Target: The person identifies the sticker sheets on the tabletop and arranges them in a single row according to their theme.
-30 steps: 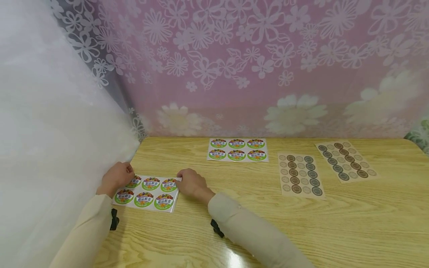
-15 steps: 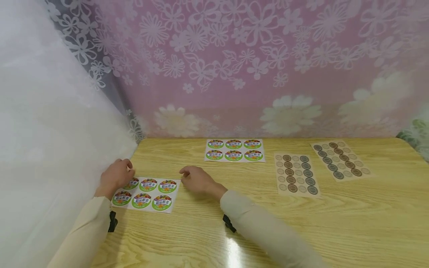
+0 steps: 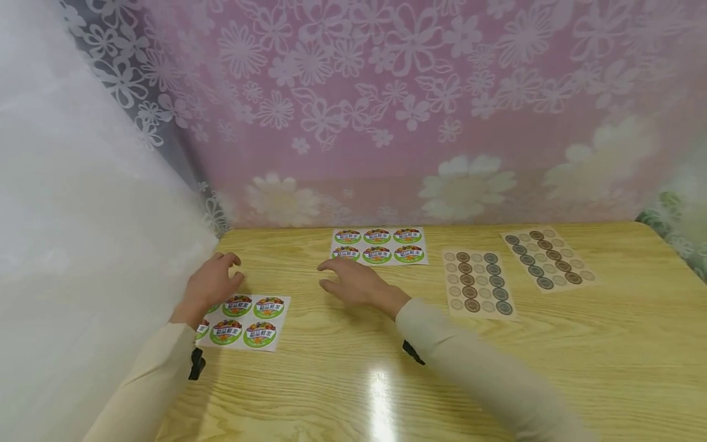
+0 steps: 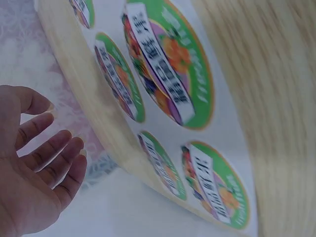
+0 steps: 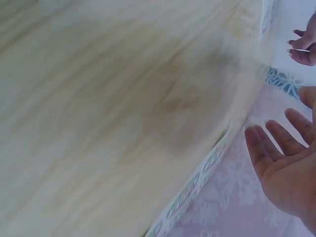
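A sheet of oval fruit stickers lies flat at the table's left, its upper left part hidden by my left hand. That hand is raised over the sheet with loosely bent fingers and nothing between them; the left wrist view shows the sticker sheet beyond the bare palm. My right hand hovers over the table between the two fruit sheets, holding nothing, fingers relaxed in the right wrist view. Just behind it lies a second sheet of fruit stickers, its lower left corner overlapped by the hand in the head view.
Right of centre lies a beige sheet of small round stickers, with a similar sheet farther right and back. A pink floral curtain hangs behind the wooden table; a white sheer curtain borders its left side.
My right hand has let go of the left fruit sheet's corner and moved right, toward the back sheet. My left hand has lifted slightly and shifted right, its fingers opened. The view has drifted a little.
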`<state>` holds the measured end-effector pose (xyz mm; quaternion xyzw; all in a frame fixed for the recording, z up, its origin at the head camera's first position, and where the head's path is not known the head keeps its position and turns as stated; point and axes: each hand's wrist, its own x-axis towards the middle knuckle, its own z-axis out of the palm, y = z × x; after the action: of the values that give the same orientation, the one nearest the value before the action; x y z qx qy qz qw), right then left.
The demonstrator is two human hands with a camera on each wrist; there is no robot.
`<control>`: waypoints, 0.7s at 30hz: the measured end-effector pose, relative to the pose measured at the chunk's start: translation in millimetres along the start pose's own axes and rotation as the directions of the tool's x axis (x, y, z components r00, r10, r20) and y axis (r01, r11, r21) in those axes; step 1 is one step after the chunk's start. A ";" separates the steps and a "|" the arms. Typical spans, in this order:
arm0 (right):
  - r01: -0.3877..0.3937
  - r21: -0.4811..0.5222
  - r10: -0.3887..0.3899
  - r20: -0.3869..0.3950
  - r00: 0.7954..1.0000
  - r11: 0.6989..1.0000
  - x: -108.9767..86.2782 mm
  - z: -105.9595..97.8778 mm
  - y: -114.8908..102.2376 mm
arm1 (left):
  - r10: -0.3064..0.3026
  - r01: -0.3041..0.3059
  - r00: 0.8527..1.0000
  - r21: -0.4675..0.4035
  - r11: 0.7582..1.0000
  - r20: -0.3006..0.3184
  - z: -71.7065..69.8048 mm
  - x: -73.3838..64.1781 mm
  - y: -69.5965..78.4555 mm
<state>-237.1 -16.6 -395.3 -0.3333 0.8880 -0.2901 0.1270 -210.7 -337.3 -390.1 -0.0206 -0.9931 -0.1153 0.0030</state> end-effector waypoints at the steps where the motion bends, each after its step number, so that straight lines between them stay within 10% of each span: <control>1: -0.001 -0.038 0.001 -0.007 1.000 0.999 -2.4 -3.3 2.7 | 0.013 -0.013 1.000 0.006 1.000 -0.005 0.9 2.0 3.9; 9: -0.023 -0.297 -0.002 -0.083 0.997 0.955 -19.1 -27.8 25.3 | 0.124 -0.124 0.991 0.015 0.992 -0.053 4.2 14.2 41.1; 21: -0.126 -0.420 0.089 -0.106 0.990 0.899 -50.2 -63.0 56.9 | 0.239 -0.236 0.971 0.068 0.969 -0.033 18.4 26.3 82.7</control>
<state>-255.6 78.6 -377.4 -0.2911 0.9515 -0.0955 0.0297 -233.6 -251.7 -388.8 -0.1368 -0.9864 -0.0827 0.0377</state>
